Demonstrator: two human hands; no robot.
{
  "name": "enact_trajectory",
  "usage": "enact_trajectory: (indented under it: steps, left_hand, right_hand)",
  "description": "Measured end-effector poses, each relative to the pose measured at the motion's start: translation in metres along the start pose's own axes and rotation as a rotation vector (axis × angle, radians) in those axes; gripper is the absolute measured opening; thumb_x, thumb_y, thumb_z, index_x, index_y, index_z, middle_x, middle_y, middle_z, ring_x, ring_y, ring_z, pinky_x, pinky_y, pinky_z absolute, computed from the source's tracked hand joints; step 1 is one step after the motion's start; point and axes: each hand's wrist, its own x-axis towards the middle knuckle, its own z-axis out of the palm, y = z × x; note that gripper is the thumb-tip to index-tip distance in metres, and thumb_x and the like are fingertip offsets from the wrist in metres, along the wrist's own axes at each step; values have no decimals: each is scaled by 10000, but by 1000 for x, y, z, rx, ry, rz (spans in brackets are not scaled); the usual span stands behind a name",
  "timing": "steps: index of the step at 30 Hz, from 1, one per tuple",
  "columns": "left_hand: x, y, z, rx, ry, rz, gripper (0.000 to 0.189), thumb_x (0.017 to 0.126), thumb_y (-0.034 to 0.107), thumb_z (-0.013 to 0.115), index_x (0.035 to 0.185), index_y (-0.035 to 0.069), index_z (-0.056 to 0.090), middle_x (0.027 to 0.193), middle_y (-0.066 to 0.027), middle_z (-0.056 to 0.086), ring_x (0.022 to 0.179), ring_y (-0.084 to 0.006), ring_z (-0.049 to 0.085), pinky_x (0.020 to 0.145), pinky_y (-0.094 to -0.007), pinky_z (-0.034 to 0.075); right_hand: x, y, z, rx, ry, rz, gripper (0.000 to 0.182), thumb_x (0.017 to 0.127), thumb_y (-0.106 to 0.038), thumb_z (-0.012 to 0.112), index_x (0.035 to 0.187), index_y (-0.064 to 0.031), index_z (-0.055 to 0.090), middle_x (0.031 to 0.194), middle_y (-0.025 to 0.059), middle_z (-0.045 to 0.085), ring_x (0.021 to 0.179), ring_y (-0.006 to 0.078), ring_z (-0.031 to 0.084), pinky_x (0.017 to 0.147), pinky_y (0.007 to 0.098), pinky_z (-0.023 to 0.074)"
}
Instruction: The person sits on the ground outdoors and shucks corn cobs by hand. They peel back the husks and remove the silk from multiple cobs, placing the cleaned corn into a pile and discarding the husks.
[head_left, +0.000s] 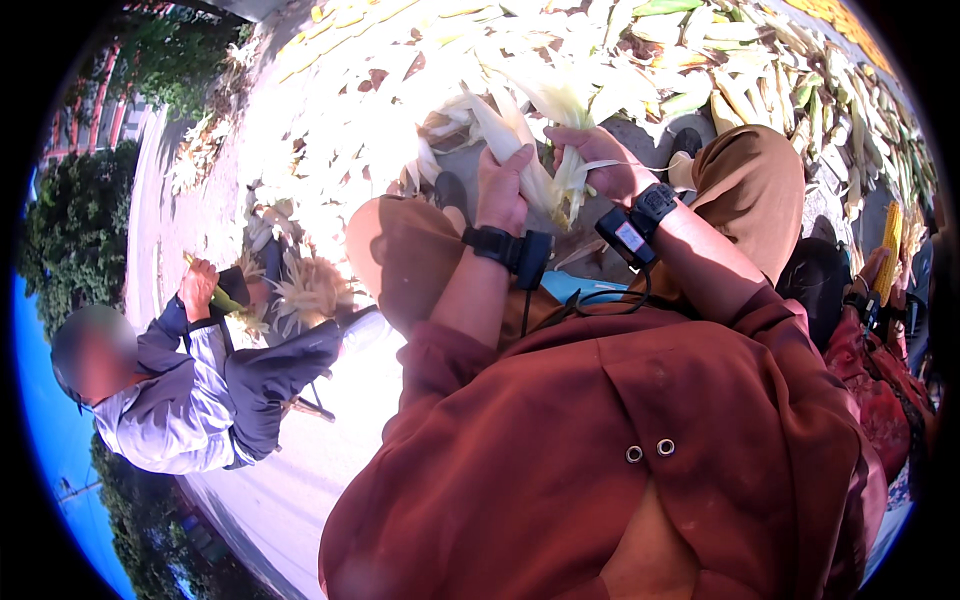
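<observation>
Between my knees I hold a corn ear still wrapped in pale husk. My left hand (502, 187) is closed around one side of the husk (499, 131), with the thumb pressed on top. My right hand (604, 161) grips the other bundle of husk leaves (562, 97), which flares out above the fingers. Both sides come together at the frayed stalk end (561, 214), pointing towards me. A thin husk strip (611, 163) lies across the right wrist. I cannot tell whether kernels show, as glare and leaves cover the middle.
A sunlit heap of husks and corn ears (720, 45) spreads ahead and to the right. On the left a seated person (202, 390) holds a green ear (225, 300). At right another person's hand (870, 270) holds a bare yellow cob (890, 244). A cable (630, 300) hangs near my right wrist.
</observation>
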Motion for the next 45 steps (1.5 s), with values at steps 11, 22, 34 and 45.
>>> enact_trajectory:
  steps: [11, 22, 34, 45]
  left_hand:
    - [-9, -2, 17, 90, -85, 5, 441, 789, -42, 644, 1145, 35, 396, 1087, -116, 548, 972, -210, 589, 852, -344, 513]
    - [3, 6, -10, -291, 14, -135, 396, 876, 240, 619, 1177, 137, 383, 1055, -82, 520, 999, -286, 532, 884, -533, 441]
    - [3, -16, -3, -456, -45, -376, 409, 872, 301, 606, 1177, 86, 438, 1079, -92, 551, 1026, -283, 540, 910, -479, 436]
    - [9, -11, -19, -300, -157, -243, 280, 873, 210, 552, 1100, 48, 528, 968, -98, 620, 784, -234, 608, 664, -390, 514]
  right_hand:
    - [13, 17, 0, 364, 64, 115, 259, 891, -87, 560, 1111, 48, 541, 964, 116, 615, 820, 189, 619, 728, 319, 520]
    - [-19, -25, 12, 170, 179, -210, 244, 955, -184, 453, 1078, 7, 541, 968, 125, 598, 894, 164, 574, 778, 281, 480]
    - [-14, -12, 9, -103, 43, -381, 227, 819, -71, 632, 1020, -7, 550, 922, 48, 607, 853, 126, 583, 782, 268, 500]
    - [-13, -40, 20, 367, 28, 201, 332, 916, -265, 529, 1056, 34, 562, 998, 126, 638, 851, 181, 622, 747, 276, 507]
